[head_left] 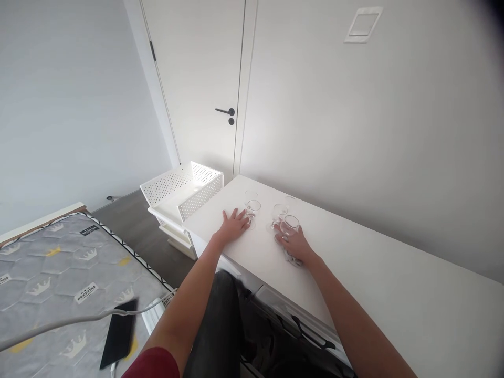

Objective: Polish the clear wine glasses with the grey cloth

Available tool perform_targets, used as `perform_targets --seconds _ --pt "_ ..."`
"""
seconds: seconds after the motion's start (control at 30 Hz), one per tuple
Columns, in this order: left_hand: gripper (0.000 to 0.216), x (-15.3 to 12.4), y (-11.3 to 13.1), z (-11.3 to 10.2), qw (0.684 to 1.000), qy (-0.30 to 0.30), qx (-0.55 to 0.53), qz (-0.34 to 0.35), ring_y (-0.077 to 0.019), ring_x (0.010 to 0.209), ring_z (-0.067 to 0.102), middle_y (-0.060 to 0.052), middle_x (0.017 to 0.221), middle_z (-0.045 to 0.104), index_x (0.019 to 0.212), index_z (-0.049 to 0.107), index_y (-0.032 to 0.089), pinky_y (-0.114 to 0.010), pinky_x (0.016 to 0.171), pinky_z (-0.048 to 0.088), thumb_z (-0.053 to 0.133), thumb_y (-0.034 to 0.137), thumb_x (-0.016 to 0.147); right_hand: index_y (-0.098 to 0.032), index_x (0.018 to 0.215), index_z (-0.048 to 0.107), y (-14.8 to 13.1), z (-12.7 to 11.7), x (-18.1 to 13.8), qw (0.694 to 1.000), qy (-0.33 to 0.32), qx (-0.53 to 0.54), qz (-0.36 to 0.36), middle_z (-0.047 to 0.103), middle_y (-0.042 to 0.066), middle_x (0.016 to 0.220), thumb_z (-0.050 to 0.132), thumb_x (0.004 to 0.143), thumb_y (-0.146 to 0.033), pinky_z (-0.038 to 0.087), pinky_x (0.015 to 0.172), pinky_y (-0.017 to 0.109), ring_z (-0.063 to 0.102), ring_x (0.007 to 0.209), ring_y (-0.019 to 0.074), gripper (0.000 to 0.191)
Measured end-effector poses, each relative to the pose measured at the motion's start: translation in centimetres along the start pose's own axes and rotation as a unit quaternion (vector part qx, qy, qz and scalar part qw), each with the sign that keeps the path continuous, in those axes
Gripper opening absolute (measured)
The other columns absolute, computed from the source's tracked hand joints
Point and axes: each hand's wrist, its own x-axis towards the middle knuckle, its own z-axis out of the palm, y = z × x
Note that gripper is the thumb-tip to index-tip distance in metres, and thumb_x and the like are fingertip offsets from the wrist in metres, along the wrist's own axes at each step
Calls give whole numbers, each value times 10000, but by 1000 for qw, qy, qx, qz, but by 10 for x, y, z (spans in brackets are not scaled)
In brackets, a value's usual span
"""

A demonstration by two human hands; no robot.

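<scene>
Several stemmed glasses (254,206) stand on the white tabletop (374,273). Left hand (232,228): fingers spread beside one. Right hand (293,244): fingers curled around the nearest glass (290,224); firmness of hold cannot be told. Expected handling: light, rigid, slippery, fragile; grasp stem or lower bowl.

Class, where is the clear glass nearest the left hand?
The round clear glass stands mid-picture in the head view, on the white tabletop, just right of the left hand.
</scene>
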Motion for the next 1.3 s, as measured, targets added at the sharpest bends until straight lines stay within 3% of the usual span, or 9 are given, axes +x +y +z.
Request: perform_targets --seconds 0.3,0.5,0.7,0.83,0.93,1.0,1.07,1.17,1.3 --pt "458 0 -21 -12 998 -27 -14 48 -280 1644 86 26 1744 244 1375 632 345 -634 1281 -5 327 485 1064 -328 1576 449 -36 17 29 999 10 12 -31 305 49 1718 345 1042 -589 6 1272 675 238 1610 280 603" --pt "557 -23 -7 -12 998 51 -43 19 -255 1648 46 -3 1771 114 1566 445 321 -523 1318 131 455 476 1031 -321 1558 477 -43 23 32 999 27 6 -37 334 53 1707 382 1025 -596 30 1267 685 264 1600 301 608" --pt "608 -178 60 53 962 203 -156 -94 -222 1569 350 -81 1669 407 1612 388 216 -435 1272 379 391 370 1024 -251 1474 583 -39 23 27 996 48 -6 -69 485 83 1617 474 985 -478 193 1275 585 331 1571 307 550" --pt "353 -330 81 116 933 238 -243 122 -201 935 731 -69 1017 771 1171 715 312 -362 779 623 421 226 995 -241 1442 610 -34 27 28 991 91 43 -92 552 87 1567 562 936 -511 286 1260 532 396 1532 328 576" --pt "201 -415 41 151 917 295 -243 112 -162 604 589 -44 688 640 788 607 225 -313 562 477 521 193 967 -253 1476 582 -34 26 26 992 84 51 -76 492 82 1617 610 920 -551 284 1261 517 380 1538 347 632" --pt "248 -445 -11 163 909 344 -226 -58 -170 626 583 -44 682 600 755 548 217 -316 603 473 447 176 978 -234 1519 542 -36 24 21 994 80 44 -66 449 94 1646 610 925 -573 274 1265 495 356 1551 340 688" --pt "251 -454 -71 165 847 395 -156 -319 -185 643 576 -40 682 586 762 541 218 -332 662 486 406 161 966 -225 1553 507 -39 23 16 994 83 35 -58 424 102 1661 616 926 -591 275 1262 463 351 1554 325 734" --pt "212 -441 -146 163 778 271 -74 -561 -268 955 656 -128 996 683 1003 625 186 -405 873 511 421 227 963 -230 1599 436 -43 22 9 994 98 31 -22 413 119 1666 644 909 -621 307 1237 449 381 1531 327 820" --pt "602 -403 -188 173 791 146 -77 -589 -410 1253 557 -227 1354 572 1363 558 185 -509 981 471 663 497 858 -197 1654 288 -46 20 2 994 100 33 33 408 176 1654 694 859 -658 365 1188 461 425 1486 354 1005"
